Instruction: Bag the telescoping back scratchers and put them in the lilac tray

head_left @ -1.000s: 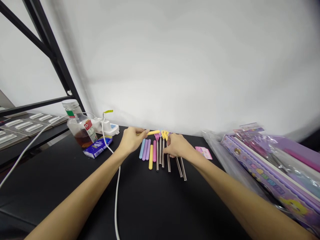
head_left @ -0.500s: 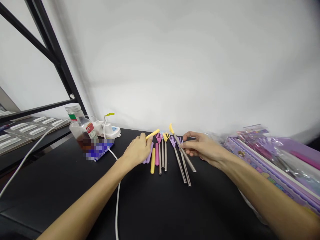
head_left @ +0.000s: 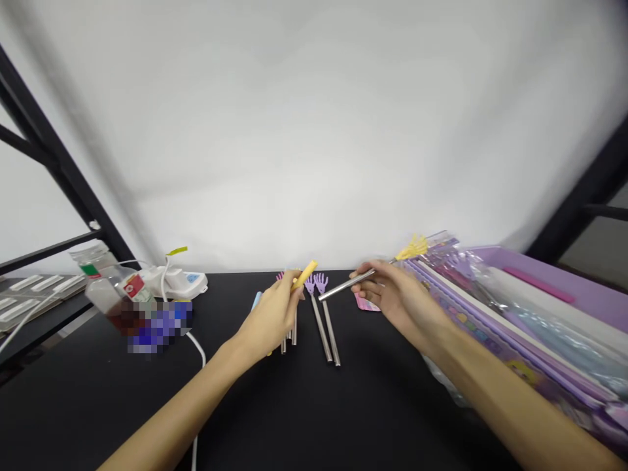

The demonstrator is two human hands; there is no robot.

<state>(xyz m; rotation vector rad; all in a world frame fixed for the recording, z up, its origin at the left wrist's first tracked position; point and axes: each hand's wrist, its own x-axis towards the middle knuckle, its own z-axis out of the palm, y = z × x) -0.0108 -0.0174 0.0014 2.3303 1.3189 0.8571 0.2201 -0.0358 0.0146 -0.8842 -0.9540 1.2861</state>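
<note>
My left hand is closed on a yellow handle, a smooth tube pointing up and to the right. My right hand pinches the metal rod of a back scratcher whose yellow claw head points away to the right. The rod's bare end is near the yellow handle, with a gap between them. Two purple-headed back scratchers lie between my hands on the black table. Other metal rods and a light blue handle are partly hidden behind my left hand.
At right stands a purple box with plastic-wrapped items. A pink card lies beside my right hand. At left are a jar of brown liquid, a power strip and a white cable. A white wall rises behind.
My right hand has lifted the yellow-headed back scratcher and turned it, so its bare end faces the left hand. The yellow handle stays in my left hand. The view has shifted right.
</note>
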